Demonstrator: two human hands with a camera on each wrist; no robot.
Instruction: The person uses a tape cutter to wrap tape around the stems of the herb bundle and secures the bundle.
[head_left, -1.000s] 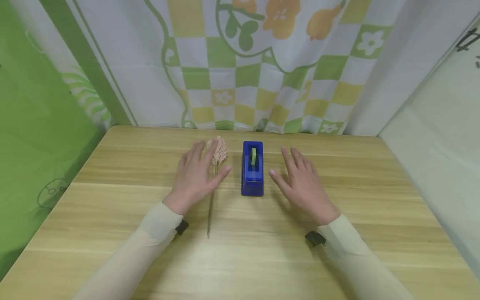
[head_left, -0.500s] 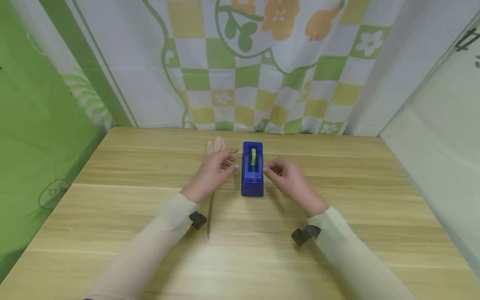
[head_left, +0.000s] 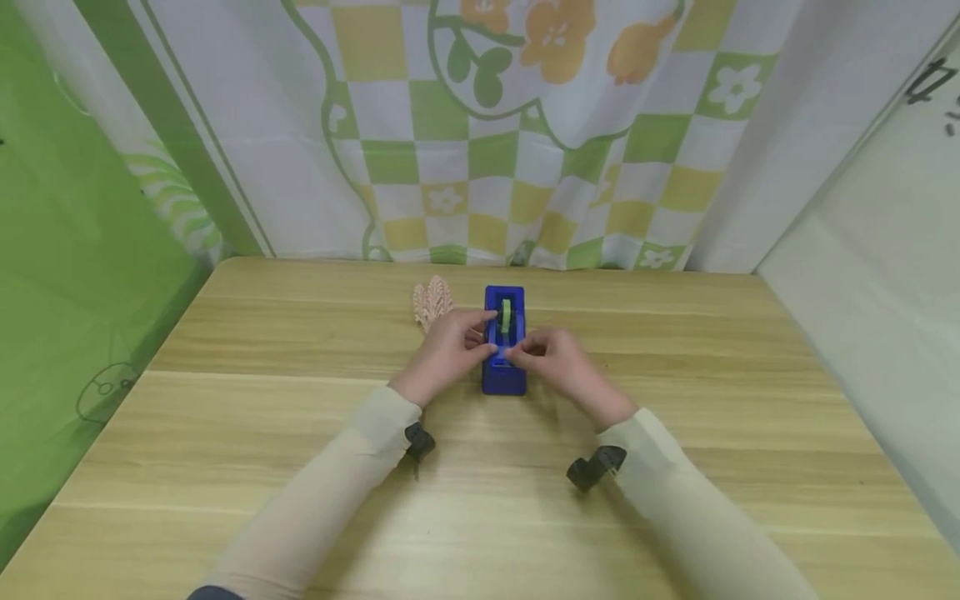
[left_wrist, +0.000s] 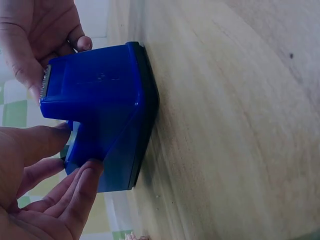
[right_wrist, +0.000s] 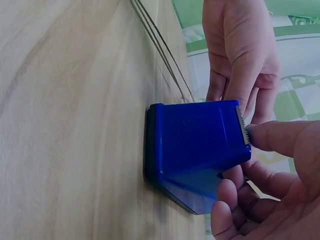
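A blue tape dispenser stands upright on the table, with a small yellow-green tape roll in its well. My left hand holds the dispenser's left side; in the left wrist view its fingers lie against the side wall and the thumb at the notch. My right hand pinches at the tape's free end by the toothed cutter, thumb at the teeth and fingers curled beneath. The clear tape itself is hard to make out between the fingertips.
Left of the dispenser lies a pink dried-flower sprig, partly covered by my left hand. Its thin stems show in the right wrist view. A patterned curtain hangs behind the wooden table.
Both hands have moved inward to the dispenser from either side. The left has gone from spread above the flowers to its left side; the right has curled its fingers at the cutter.
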